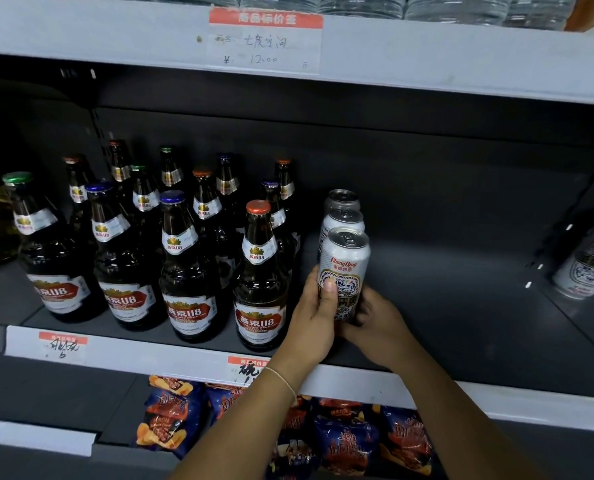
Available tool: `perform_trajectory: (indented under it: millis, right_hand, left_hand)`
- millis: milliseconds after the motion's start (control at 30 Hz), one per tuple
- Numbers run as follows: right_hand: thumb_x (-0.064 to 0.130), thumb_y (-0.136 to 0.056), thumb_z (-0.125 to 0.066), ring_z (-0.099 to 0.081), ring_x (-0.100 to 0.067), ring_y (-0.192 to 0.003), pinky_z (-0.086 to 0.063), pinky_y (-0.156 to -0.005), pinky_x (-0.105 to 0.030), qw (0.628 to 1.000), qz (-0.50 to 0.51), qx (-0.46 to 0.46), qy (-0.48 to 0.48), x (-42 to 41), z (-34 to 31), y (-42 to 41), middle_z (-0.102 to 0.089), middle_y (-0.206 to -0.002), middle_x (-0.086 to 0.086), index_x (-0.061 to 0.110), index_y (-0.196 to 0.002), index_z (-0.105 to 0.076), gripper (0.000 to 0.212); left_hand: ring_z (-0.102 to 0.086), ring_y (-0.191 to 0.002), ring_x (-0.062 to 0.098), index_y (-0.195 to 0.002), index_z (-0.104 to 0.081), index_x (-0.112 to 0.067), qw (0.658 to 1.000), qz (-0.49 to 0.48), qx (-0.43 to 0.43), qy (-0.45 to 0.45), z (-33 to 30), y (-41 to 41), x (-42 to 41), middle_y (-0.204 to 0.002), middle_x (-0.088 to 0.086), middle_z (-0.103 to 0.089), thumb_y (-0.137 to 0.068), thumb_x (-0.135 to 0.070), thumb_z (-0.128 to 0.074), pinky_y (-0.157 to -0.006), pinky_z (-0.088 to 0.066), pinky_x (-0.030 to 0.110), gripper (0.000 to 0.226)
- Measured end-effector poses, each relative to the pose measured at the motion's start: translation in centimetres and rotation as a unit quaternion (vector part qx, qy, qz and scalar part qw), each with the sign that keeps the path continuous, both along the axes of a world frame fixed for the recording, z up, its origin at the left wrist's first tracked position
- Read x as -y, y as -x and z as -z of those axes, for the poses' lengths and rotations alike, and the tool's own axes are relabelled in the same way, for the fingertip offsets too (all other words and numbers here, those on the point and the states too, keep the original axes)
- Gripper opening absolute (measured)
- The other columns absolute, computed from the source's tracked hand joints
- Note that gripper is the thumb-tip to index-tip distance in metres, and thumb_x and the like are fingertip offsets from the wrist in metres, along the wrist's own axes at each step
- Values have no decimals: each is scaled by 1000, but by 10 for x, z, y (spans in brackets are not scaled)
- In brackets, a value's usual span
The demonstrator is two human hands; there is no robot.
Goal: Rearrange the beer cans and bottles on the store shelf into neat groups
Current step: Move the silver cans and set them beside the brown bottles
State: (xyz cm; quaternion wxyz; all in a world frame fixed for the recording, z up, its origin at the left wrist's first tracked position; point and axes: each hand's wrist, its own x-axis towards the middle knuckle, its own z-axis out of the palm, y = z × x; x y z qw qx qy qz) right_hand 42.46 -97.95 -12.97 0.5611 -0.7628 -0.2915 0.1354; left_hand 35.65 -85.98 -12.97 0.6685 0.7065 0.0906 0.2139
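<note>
Several dark U8 beer bottles [260, 271] stand in rows on the left half of the dark shelf [461, 323]. To their right, three white Chong Qing cans form a line going back. The front can [345, 261] is held from both sides: my left hand [314, 320] grips its left side with the thumb on the label, and my right hand [380, 322] wraps its lower right side. Behind it stand the second can [344, 218] and the third can [342, 199]. One more white can [588, 261] stands alone at the far right.
The shelf's right half holds nothing between the can line and the far-right can. White price tags [61, 344] sit on the shelf's front rail. Snack bags [344, 434] fill the shelf below. Water bottles [357, 3] line the shelf above.
</note>
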Motion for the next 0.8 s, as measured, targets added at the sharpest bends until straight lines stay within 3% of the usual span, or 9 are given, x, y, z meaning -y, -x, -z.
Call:
perform_trajectory:
  millis: [167, 333, 600, 800]
  right_hand:
    - [4, -72, -81, -65, -5, -110, -52, -101, -38, 1000, 5, -1, 3, -2, 0, -5, -69, -118, 12, 30, -131, -54, 70]
    - [8, -70, -82, -65, -6, -111, -52, -100, -36, 1000, 1, 3, 3, -2, -1, -6, -69, -119, 13, 29, -132, -53, 72]
    - [12, -72, -80, -65, -4, -110, -52, -98, -34, 1000, 5, 21, -7, -4, 0, -5, -69, -117, 17, 43, -121, -54, 64]
    - [7, -75, -79, -68, -8, -106, -54, -97, -39, 999, 26, 26, -22, -4, 6, -1, -71, -114, 6, 25, -125, -57, 57]
  left_hand:
    - [-45, -130, 2, -148, -30, -35, 1000, 0, 1, -7, -2, -1, 0, -143, -10, -48, -84, -73, -36, -114, -35, 37, 75]
    - [-40, -135, 4, -149, -28, -34, 1000, -6, -2, -9, 0, -4, -1, -148, -9, -43, -80, -77, -33, -116, -31, 38, 82]
    - [-39, -136, 5, -149, -29, -32, 1000, -20, -15, 2, 1, -5, 0, -148, -9, -43, -78, -78, -32, -117, -28, 38, 85]
    - [-56, -120, 9, -130, -53, -28, 998, -53, 7, 33, 1, -3, 2, -125, -6, -62, -85, -66, -32, -109, -41, 41, 62]
